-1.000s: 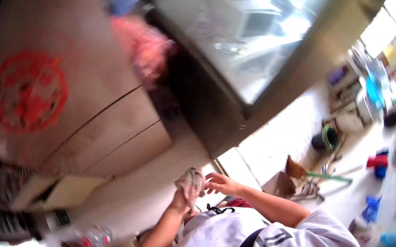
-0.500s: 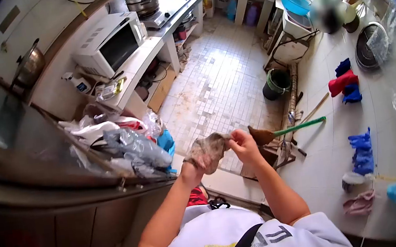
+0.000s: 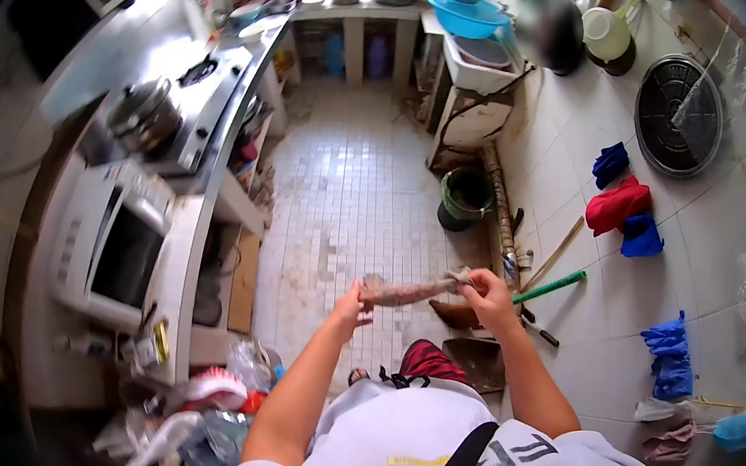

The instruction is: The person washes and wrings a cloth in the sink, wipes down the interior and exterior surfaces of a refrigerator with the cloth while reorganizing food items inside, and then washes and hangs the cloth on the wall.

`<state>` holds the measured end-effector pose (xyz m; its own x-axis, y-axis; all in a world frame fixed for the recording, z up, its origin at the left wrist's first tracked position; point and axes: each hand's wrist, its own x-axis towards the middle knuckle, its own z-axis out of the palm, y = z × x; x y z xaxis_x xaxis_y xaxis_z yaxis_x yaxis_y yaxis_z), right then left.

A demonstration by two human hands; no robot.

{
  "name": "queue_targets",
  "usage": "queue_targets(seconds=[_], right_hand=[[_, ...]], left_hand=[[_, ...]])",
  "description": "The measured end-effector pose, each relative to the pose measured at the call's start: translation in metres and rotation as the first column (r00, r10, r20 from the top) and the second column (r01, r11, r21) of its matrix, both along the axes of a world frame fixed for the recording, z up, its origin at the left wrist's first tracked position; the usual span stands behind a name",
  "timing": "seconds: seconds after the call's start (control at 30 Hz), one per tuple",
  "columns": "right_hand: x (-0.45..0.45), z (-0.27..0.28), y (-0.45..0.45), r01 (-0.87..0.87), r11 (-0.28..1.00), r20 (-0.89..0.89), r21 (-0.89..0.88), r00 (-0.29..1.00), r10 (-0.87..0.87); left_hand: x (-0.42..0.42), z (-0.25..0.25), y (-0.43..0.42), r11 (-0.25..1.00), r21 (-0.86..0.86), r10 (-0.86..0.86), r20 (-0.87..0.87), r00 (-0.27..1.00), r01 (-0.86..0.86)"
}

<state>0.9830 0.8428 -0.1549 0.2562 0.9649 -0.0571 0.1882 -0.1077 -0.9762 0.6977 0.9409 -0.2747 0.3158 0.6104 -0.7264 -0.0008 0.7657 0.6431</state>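
Note:
A greyish-brown cloth is pulled into a narrow band between my two hands, in front of my body and above the tiled floor. My left hand grips its left end. At the other end, the fingers of my right hand pinch the bunched fabric. Just beyond and below my right hand is a broom with a green handle, its brown head partly hidden behind the cloth and hand. A brown dustpan-like piece lies below my right forearm.
A counter on the left holds a microwave, a pot on the stove and several plastic bags. A dark bucket stands on the floor to the right. Blue gloves or cloths hang on the right wall.
I have moved forward into the kitchen, so the microwave and bucket sit closer. The cloth, earlier draped loosely over my left hand, is now stretched narrow between both hands.

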Motion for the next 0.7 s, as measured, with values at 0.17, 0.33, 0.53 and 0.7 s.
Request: queue_targets(seconds=[0.17,0.33,0.53,0.7], right_hand=[[0.058,-0.063,0.081,0.214,0.976,0.252,0.046,0.943,-0.219],[0.109,-0.098,0.224,0.263,0.960,-0.068,-0.096,0.961,-0.270],[0.179,-0.047,0.417,0.308,0.947,0.210,0.091,0.924,-0.320],[0.286,-0.041,0.566,0.457,0.859,-0.043,0.230,0.887,-0.460]], left_hand=[[0.041,0.004,0.100,0.943,0.169,-0.243,-0.234,0.941,0.286],[0.074,-0.034,0.221,0.971,0.144,-0.169,-0.159,0.973,0.192],[0.064,-0.009,0.363,0.991,0.130,-0.009,-0.115,0.993,0.024],[0.060,0.012,0.504,0.973,0.202,0.127,-0.055,0.990,-0.113]])
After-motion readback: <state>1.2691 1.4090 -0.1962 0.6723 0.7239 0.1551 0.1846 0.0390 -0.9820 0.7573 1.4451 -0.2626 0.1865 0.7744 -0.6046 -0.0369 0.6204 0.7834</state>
